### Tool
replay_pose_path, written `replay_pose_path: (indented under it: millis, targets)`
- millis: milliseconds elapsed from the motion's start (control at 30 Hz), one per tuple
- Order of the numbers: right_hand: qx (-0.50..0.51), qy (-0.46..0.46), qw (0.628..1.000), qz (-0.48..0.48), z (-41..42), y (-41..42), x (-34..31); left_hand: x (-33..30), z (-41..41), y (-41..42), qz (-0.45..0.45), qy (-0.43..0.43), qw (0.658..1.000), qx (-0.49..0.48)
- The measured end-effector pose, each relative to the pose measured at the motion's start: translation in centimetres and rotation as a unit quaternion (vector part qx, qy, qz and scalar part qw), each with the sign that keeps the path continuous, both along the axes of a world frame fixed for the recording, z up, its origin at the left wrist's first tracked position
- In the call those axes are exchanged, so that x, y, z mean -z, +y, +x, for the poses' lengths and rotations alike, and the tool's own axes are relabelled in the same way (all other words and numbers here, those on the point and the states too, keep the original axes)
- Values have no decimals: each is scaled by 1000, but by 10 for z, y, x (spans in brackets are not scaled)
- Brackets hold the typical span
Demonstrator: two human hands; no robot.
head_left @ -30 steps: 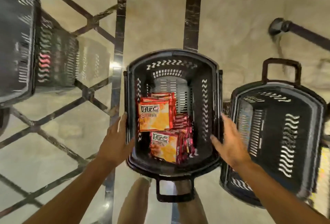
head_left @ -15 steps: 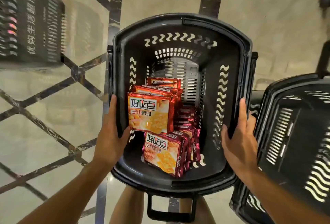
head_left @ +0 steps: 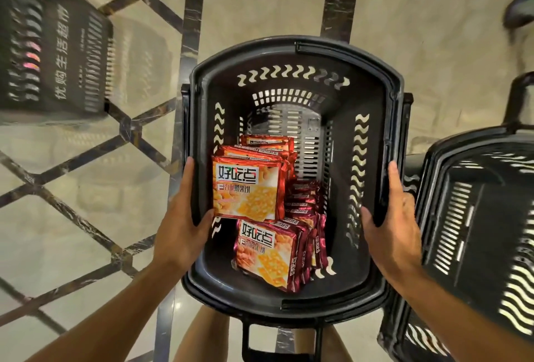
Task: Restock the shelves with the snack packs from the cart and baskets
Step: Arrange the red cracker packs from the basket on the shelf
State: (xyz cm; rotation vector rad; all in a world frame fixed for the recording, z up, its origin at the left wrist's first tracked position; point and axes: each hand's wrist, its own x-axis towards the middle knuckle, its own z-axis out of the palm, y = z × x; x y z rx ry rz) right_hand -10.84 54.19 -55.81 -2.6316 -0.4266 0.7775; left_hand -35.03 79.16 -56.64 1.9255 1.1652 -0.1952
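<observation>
The left hand (head_left: 180,228) is gripping the left rim of the black basket (head_left: 297,52), its fingers (head_left: 189,185) lying along the outside of the wall while the thumb is hooking over the rim to the inside. The right hand (head_left: 393,231) is doing the same on the opposite rim: fingers stretched up the outer edge, thumb curling inward over the lip. Between the two thumbs, the snack packs (head_left: 248,188) are sitting in the basket (red and orange wrappers with white lettering). One stack is leaning just beside the left thumb, its face pack nearly touching the thumb tip; a second stack (head_left: 268,252) is lying lower, toward the near wall, between the two wrists. More packs are standing on edge between the stacks and the right-hand wall, well short of the right thumb. The far half of the basket floor, beyond the fingertips, is showing its slotted bottom.

Just outside the right hand's knuckles, a second black basket (head_left: 476,217) is standing close against the held one. Well beyond the left fingers, a dark crate-like basket (head_left: 57,52) with white characters on its side is appearing blurred. Under everything, a beige tiled floor (head_left: 260,0) with dark inlaid strips is running away from the fingertips.
</observation>
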Motion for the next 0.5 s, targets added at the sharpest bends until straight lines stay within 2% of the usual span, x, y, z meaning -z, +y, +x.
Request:
replay_pose_path:
  millis: [233,500]
  targets:
    - [29,-16,998,45,-10,17,-31,-23,-10,19,15,-35,999,-9]
    - [70,-35,992,94,-41,35,-130,-132,-21,66,21,-87,995,50]
